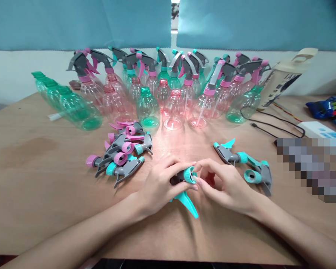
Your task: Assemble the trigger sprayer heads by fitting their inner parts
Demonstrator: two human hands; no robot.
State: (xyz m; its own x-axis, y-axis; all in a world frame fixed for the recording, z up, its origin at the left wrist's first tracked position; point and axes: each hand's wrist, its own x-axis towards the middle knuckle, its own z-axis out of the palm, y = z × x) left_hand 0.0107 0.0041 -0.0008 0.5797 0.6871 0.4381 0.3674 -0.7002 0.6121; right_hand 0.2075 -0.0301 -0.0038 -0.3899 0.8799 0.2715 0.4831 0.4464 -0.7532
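My left hand [166,179] is wrapped round a grey and turquoise trigger sprayer head [188,175], its turquoise collar facing right and its trigger pointing down toward me. At the collar's open end, the thumb and fingers of my right hand [224,183] pinch a small whitish piece [195,178], too small to make out fully. To the left lies a heap of loose sprayer heads [120,149] with pink or turquoise collars. Two more turquoise-collared sprayer heads [252,175] rest on the table to the right.
Pink and green spray bottles [173,112] stand across the back, several with sprayer heads fitted, others with bare necks. A cream tumbler [285,78], a black cable [285,123], a white box [322,130] and a blue packet [324,108] are at the right. Thin clear tubes [57,116] lie at the left.
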